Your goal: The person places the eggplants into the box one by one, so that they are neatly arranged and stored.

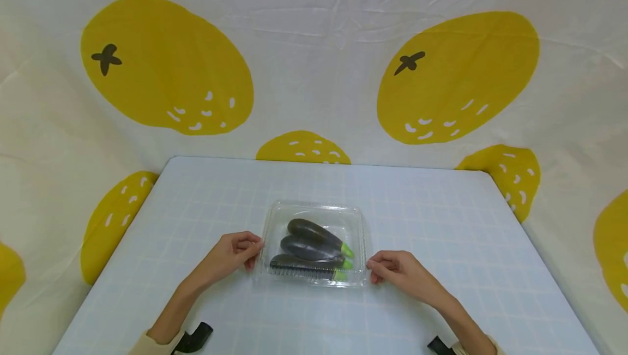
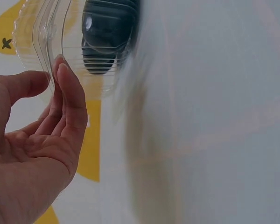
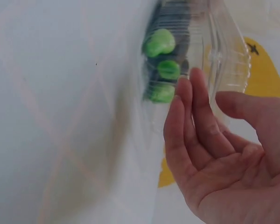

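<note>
A clear plastic clamshell box (image 1: 315,210) with its lid down sits in the middle of the table. Inside it lie three dark eggplants (image 1: 314,232) with green stem ends pointing right. My left hand (image 1: 236,251) pinches the box's left edge, thumb against the rim and fingers beneath it in the left wrist view. At the right edge, near the front corner, my right hand (image 1: 399,273) holds the rim between thumb and fingertips. The green stem ends (image 3: 159,43) show through the box wall beside the right fingers (image 3: 175,126).
A pale checked cloth covers the table (image 1: 432,208). Behind and around it hangs a white curtain (image 1: 314,71) printed with large yellow fruit shapes. Black straps (image 1: 196,337) are worn at both sleeves.
</note>
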Demonstrator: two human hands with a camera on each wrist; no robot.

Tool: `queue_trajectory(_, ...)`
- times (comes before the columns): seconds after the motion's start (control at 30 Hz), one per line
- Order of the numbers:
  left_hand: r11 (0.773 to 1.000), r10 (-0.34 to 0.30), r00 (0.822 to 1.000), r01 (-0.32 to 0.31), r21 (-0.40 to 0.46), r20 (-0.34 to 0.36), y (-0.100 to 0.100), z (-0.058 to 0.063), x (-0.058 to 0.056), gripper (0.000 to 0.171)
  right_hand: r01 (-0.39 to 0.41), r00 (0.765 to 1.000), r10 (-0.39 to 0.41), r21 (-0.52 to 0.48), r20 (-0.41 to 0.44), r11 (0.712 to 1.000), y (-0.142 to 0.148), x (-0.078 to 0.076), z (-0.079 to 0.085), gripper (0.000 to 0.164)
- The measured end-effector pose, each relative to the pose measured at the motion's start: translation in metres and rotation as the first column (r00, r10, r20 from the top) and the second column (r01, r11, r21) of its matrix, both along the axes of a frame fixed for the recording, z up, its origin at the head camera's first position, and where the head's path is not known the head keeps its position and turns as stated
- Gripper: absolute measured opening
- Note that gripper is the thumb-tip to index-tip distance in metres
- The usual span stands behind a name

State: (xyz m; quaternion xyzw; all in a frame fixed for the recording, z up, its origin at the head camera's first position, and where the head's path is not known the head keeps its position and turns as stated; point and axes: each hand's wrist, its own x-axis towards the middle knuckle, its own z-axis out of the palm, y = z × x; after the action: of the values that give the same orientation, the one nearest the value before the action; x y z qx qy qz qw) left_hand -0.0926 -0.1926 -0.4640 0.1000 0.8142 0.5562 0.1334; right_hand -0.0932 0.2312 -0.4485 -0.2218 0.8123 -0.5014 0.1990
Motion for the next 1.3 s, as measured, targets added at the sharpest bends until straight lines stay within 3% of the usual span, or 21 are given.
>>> queue_trajectory(0.13,1.000,0.015,1.000,-0.015,0.022,-0.009,0.000,-0.003,-0.001,0.034,0.002,1.000,-0.001,-0.058,0.019,0.998,-0.002,0.000,-0.003,0.025)
queue_trajectory(0.27,0.997,-0.018,1.000,0.017,0.077,0.009,-0.001,-0.006,-0.001,0.039,0.014,0.999,-0.011,-0.088,0.040,0.996,-0.003,0.000,-0.005,0.028)
queue_trajectory(0.4,0.982,-0.117,0.992,0.108,0.154,0.047,-0.004,-0.006,0.000,0.054,0.020,0.995,-0.009,-0.100,0.102,0.995,-0.002,0.000,-0.005,0.037)
queue_trajectory(0.53,0.952,-0.234,0.970,0.213,0.222,0.072,-0.006,-0.006,0.003,0.068,-0.005,0.986,0.028,-0.137,0.167,0.991,0.000,0.000,-0.005,0.048)
queue_trajectory(0.63,0.940,-0.275,0.958,0.249,0.235,0.086,-0.007,-0.006,0.004,0.073,-0.019,0.978,0.054,-0.172,0.202,0.985,0.001,0.000,-0.007,0.052)
queue_trajectory(1.1,0.935,-0.288,0.946,0.244,0.259,0.149,-0.011,-0.006,0.004,0.075,0.073,0.960,-0.005,-0.229,0.281,0.971,-0.001,0.006,-0.016,0.044)
queue_trajectory(1.3,0.946,-0.257,0.948,0.208,0.250,0.186,-0.009,-0.004,0.005,0.057,0.136,0.950,-0.067,-0.210,0.305,0.968,-0.004,0.010,-0.015,0.036)
